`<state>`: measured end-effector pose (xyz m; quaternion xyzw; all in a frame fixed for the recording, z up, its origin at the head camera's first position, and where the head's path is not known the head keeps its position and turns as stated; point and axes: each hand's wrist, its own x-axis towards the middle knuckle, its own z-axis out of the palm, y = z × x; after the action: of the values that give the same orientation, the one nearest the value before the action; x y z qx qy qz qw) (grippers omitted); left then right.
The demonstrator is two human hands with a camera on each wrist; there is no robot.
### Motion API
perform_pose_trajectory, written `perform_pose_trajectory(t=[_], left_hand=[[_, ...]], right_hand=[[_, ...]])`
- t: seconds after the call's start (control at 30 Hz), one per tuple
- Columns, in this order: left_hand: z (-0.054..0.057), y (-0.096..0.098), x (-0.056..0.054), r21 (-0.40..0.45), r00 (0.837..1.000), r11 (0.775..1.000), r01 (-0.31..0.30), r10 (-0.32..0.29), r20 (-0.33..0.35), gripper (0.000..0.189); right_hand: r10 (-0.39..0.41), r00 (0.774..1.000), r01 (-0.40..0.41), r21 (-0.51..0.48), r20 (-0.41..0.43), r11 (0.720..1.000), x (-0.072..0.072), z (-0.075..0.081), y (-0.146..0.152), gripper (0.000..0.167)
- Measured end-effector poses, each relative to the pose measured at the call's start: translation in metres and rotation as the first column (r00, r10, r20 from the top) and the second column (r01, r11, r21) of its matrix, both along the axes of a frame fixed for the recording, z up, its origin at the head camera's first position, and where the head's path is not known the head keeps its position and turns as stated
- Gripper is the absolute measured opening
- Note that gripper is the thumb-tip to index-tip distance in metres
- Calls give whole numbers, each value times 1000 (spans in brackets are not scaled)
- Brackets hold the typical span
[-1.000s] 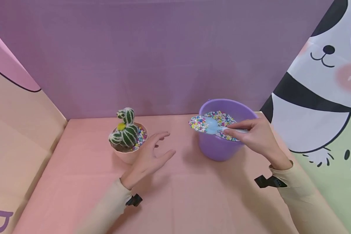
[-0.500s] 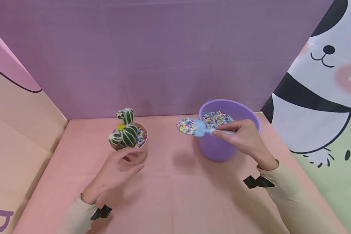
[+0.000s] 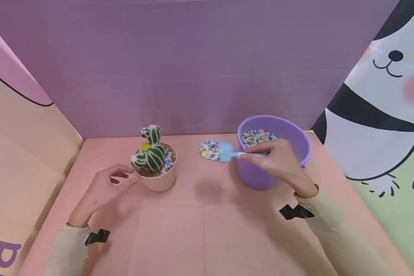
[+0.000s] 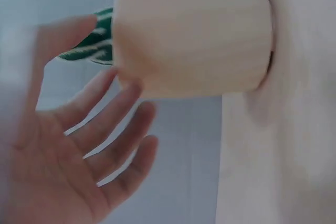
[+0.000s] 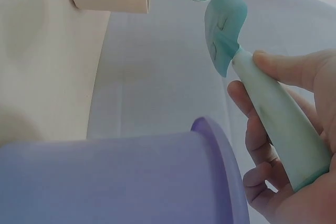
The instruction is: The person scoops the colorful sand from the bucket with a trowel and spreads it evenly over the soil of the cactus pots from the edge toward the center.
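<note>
My right hand [image 3: 279, 163] pinches the pale handle of a small blue trowel [image 3: 227, 151], held level in the air left of the purple bucket [image 3: 258, 174]. Multicoloured beads [image 3: 211, 150] are heaped on its blade. In the right wrist view the handle [image 5: 281, 119] lies between thumb and curled fingers. My left hand [image 3: 103, 188] is at the left side of a peach flowerpot [image 3: 160, 183], its fingers spread and loosely bent, fingertips right at the rim. A fuzzy green cactus [image 3: 155, 158] with a yellow flower stands in the pot, beside more beads [image 3: 169, 161].
The bucket holds a bed of coloured beads [image 3: 257, 137]. Pot and bucket stand on a pink cloth [image 3: 207, 230], near a purple backdrop [image 3: 200, 69]. Printed side panels, one with a panda [image 3: 362, 149], flank the surface.
My right hand has carried the loaded trowel leftward, out from over the bucket. My left hand has passed in front of the pot to its left side.
</note>
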<state>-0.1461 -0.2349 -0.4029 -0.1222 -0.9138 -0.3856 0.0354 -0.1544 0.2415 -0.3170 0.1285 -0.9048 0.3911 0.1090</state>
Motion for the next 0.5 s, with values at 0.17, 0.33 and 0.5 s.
perform_pose_trajectory(t=[0.17,0.33,0.5], left_hand=[[-6,-2,-10,63,998,997,-36,39,-41,63],[-17,2,-22,111,1000,994,18,-19,14,82],[-22,3,-29,126,999,991,38,-40,17,86]], right_hand=[[14,1000,-14,5,8,1000,-4,-1,-11,12],[51,998,-51,-13,27,999,-7,-4,-23,11],[82,996,-81,-20,21,997,-10,-6,-36,11]])
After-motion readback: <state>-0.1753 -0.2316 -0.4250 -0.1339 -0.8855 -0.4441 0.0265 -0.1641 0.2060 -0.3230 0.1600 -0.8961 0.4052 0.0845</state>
